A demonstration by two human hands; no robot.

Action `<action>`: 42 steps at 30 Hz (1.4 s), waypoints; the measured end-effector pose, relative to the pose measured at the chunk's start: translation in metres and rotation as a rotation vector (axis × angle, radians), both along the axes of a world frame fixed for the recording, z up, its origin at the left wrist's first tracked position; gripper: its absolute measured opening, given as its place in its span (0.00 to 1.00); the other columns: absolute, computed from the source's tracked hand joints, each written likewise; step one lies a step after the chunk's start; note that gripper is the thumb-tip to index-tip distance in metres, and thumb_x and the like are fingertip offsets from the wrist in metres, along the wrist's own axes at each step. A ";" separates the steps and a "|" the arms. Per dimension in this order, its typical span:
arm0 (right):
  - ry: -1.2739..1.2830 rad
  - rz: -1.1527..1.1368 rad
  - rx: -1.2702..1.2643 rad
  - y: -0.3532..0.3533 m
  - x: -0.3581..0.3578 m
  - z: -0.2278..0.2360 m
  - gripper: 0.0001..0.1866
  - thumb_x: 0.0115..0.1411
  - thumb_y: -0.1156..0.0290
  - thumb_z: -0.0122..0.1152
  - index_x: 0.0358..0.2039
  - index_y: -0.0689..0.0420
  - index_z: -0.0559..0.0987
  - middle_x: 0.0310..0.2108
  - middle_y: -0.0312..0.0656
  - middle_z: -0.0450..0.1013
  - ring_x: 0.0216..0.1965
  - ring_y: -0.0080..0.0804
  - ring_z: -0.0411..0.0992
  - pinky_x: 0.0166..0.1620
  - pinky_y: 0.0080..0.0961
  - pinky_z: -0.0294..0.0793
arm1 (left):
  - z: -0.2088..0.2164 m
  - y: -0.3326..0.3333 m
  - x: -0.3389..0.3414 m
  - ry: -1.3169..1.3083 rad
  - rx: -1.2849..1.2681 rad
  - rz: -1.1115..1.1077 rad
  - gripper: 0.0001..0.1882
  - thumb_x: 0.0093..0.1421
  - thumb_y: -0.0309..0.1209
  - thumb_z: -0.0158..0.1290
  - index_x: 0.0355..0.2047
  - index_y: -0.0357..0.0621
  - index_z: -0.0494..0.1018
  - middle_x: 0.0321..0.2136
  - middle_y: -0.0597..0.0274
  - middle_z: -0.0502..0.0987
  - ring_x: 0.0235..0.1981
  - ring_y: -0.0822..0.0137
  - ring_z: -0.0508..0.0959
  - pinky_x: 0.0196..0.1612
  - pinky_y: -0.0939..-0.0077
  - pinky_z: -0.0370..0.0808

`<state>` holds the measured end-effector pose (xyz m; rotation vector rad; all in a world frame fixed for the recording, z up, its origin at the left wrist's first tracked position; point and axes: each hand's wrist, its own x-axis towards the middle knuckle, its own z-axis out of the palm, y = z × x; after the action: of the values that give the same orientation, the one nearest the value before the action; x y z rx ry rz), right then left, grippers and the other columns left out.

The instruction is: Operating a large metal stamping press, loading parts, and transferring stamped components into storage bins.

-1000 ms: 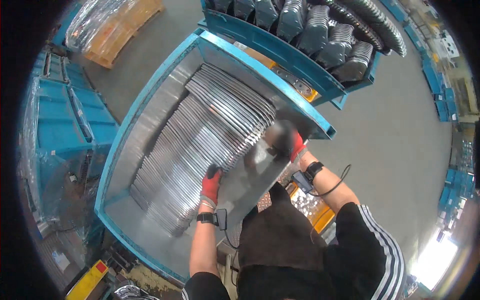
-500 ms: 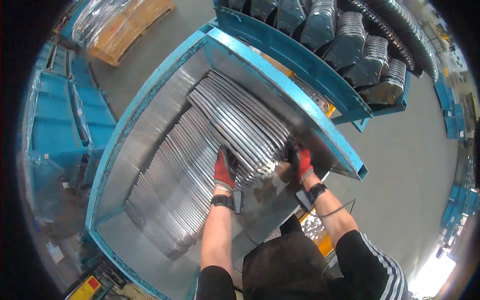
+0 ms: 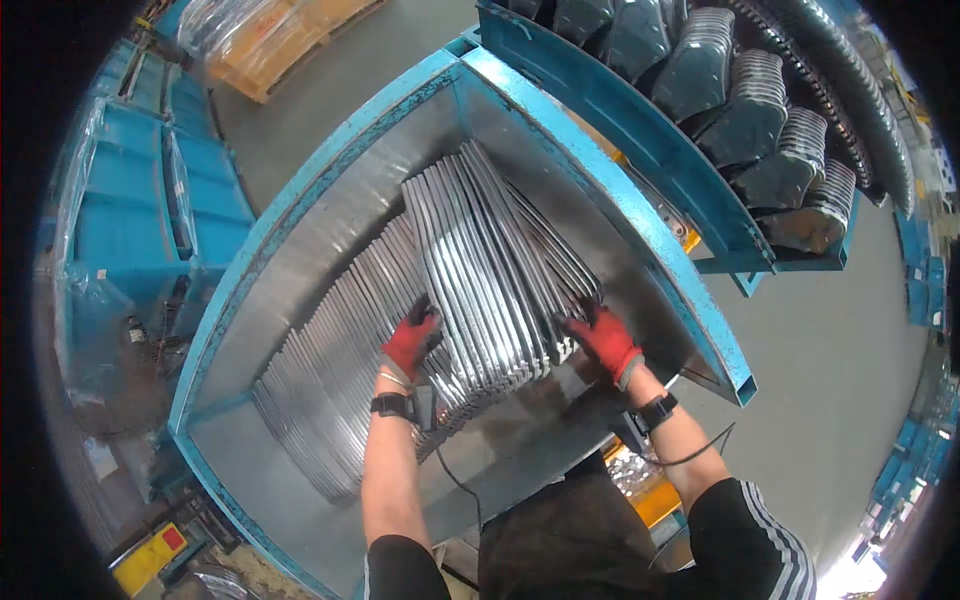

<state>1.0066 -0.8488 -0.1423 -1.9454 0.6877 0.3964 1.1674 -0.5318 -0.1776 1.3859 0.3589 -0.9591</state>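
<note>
A bundle of long, thin, shiny metal strips point(image 3: 480, 270) lies slanted on top of a wide row of similar strips point(image 3: 330, 370) inside a blue-rimmed metal bin point(image 3: 290, 215). My left hand point(image 3: 412, 338), in a red and black glove, presses on the bundle's left side near its close end. At the right side my right hand point(image 3: 605, 340), gloved alike, has its fingers hooked round the edge of the strips. The bundle is squeezed between both hands, and the undersides of the fingers are partly hidden. More strips point(image 3: 555, 240) show beneath the bundle to its right.
Beyond the bin's far right rim stands a blue rack point(image 3: 620, 110) with stacked metal plates point(image 3: 690, 70). Blue crates point(image 3: 120, 230) wrapped in film stand at left, and a wooden pallet load point(image 3: 285, 45) lies at far left. A thin cable point(image 3: 460, 480) hangs by my left wrist.
The bundle has turned more upright in view and shifted left over the row, fanning apart from strips at its right. My left hand has moved left with it. The whole view has shifted slightly.
</note>
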 end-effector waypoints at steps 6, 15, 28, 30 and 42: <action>-0.274 -0.062 -0.102 -0.002 0.074 -0.009 0.48 0.51 0.42 0.62 0.60 0.69 0.61 0.57 0.63 0.62 0.59 0.55 0.62 0.61 0.37 0.61 | -0.028 -0.001 0.013 0.037 -0.066 0.164 0.22 0.62 0.49 0.52 0.49 0.49 0.72 0.35 0.69 0.76 0.32 0.70 0.75 0.37 0.72 0.73; -0.518 0.121 -0.236 0.071 0.028 0.051 0.38 0.52 0.59 0.65 0.58 0.65 0.64 0.52 0.62 0.65 0.52 0.56 0.67 0.54 0.41 0.68 | -0.015 -0.002 -0.012 -0.042 -0.133 0.314 0.26 0.60 0.52 0.53 0.48 0.44 0.72 0.35 0.63 0.76 0.32 0.69 0.75 0.37 0.72 0.74; -0.096 0.225 -0.368 0.084 0.070 0.067 0.43 0.54 0.50 0.60 0.59 0.69 0.58 0.53 0.67 0.62 0.51 0.60 0.67 0.54 0.43 0.68 | -0.035 -0.013 -0.010 0.140 -0.339 0.269 0.31 0.63 0.52 0.49 0.57 0.41 0.66 0.49 0.61 0.74 0.47 0.65 0.74 0.50 0.69 0.71; -0.140 0.172 -0.438 0.089 0.082 0.048 0.45 0.53 0.49 0.61 0.59 0.70 0.57 0.50 0.65 0.65 0.50 0.59 0.68 0.52 0.42 0.69 | -0.038 -0.022 -0.009 0.084 -0.297 0.258 0.31 0.63 0.53 0.48 0.55 0.37 0.69 0.48 0.62 0.75 0.47 0.66 0.73 0.50 0.70 0.70; -0.135 -0.194 0.064 0.098 0.107 -0.013 0.48 0.48 0.50 0.70 0.58 0.73 0.62 0.55 0.63 0.66 0.57 0.50 0.66 0.57 0.33 0.66 | -0.107 -0.018 -0.031 -0.367 -0.087 0.248 0.31 0.64 0.50 0.47 0.54 0.33 0.69 0.52 0.54 0.73 0.54 0.59 0.71 0.58 0.68 0.63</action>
<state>1.1140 -0.7507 -0.1550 -1.8078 0.7585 0.1634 1.1362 -0.5500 -0.2849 1.3690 0.2023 -0.4982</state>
